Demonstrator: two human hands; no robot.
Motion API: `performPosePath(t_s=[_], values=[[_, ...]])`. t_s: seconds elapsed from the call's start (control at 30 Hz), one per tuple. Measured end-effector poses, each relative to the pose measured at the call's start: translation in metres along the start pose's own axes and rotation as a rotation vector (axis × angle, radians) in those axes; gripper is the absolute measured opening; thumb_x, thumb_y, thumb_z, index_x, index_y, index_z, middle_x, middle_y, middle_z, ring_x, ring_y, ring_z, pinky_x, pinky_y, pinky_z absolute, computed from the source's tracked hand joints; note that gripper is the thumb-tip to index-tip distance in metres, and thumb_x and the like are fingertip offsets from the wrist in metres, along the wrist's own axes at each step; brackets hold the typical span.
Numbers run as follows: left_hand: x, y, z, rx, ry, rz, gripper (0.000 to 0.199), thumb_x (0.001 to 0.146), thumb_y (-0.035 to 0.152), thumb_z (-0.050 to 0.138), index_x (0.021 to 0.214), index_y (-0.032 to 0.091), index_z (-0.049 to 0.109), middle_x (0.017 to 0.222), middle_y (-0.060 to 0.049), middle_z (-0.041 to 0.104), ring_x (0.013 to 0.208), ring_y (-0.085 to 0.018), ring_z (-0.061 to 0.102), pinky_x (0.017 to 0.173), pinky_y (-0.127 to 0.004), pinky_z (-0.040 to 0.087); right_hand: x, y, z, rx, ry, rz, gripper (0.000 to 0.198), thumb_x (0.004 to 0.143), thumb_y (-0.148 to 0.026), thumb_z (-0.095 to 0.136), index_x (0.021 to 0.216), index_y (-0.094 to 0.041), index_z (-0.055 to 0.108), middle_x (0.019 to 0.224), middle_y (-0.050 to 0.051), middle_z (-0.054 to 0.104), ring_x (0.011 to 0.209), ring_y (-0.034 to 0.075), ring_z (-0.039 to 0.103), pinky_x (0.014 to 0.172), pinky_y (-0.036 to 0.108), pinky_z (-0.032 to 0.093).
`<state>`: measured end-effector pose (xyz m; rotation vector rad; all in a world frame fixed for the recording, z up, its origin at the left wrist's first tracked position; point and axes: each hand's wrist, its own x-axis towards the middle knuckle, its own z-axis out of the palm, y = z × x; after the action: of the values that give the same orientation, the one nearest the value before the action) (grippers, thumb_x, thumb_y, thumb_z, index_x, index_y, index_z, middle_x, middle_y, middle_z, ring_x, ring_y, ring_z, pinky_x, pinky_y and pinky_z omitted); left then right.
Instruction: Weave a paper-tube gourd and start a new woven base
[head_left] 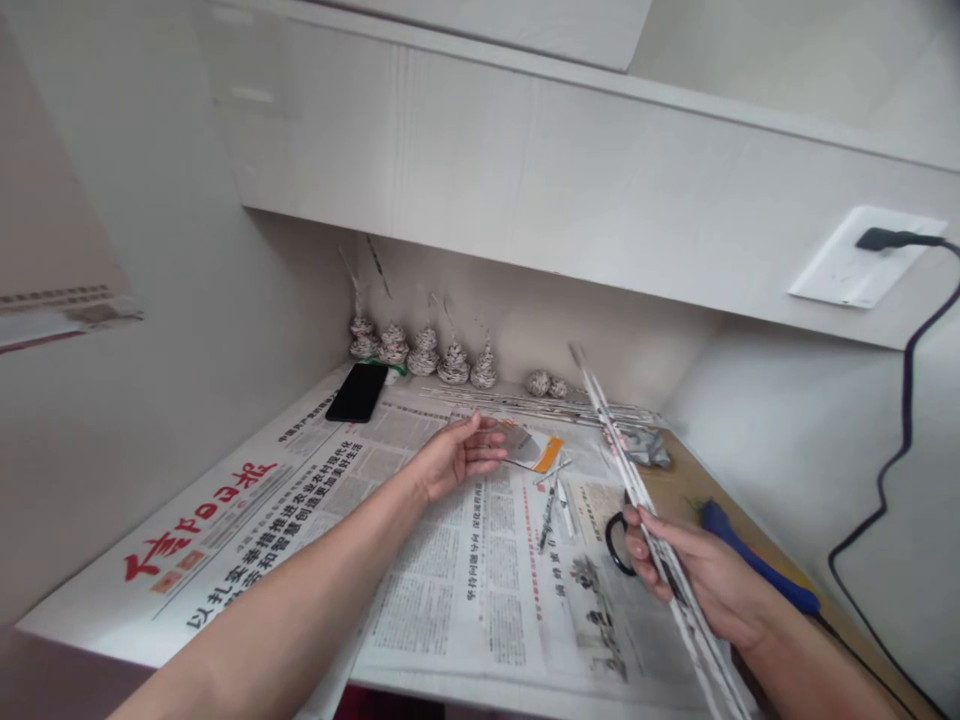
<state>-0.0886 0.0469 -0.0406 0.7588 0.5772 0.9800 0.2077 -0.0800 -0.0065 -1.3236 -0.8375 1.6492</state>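
Hands, two, well apart in my head view. Right hand (686,560): fingers wrapped round a bundle of rolled-paper rods (628,478), which slants from the lower right edge up toward the back of the table. Left hand (463,455): fingers parted and half curled, above the newspaper (420,585), just beside an orange-ended card (550,455); I cannot tell whether they touch.

Beside the right hand: one black loop handle (610,548), partly hidden by the fingers; one blue tool (754,560) with a cord, to the right.

Rear of table, left to right: black phone (358,393), lying flat; five gourd-shaped woven pieces (424,355), upright in a row; two woven balls (538,383), side by side. Loose rods (517,402) lie in front of these. Above right: wall socket (832,280), black plug (889,238) inserted.
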Motion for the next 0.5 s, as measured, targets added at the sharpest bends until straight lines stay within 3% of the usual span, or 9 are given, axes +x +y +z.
performPosePath(t_s=[0.27,0.5], values=[[0.001,-0.001,-0.001,0.011,-0.004,0.007,0.033,0.087,0.044,0.058,0.101,0.015,0.063,0.095,-0.01,0.071,0.081,-0.02,0.072,0.068,-0.028,0.059,0.027,-0.005,0.027,0.076,-0.057,0.085,0.005,0.088,-0.023,0.058,0.087,-0.017,0.056,0.066,-0.001,0.059,0.052,0.009,0.058,0.041,0.016,0.045],[0.001,0.0,-0.002,0.021,0.004,0.017,0.033,0.086,0.044,0.059,0.103,0.015,0.063,0.097,-0.011,0.071,0.084,-0.021,0.072,0.07,-0.029,0.059,0.064,-0.022,0.043,0.143,-0.067,0.081,0.012,0.092,-0.015,0.047,0.084,-0.015,0.055,0.065,0.001,0.059,0.051,0.009,0.057,0.042,0.017,0.048]])
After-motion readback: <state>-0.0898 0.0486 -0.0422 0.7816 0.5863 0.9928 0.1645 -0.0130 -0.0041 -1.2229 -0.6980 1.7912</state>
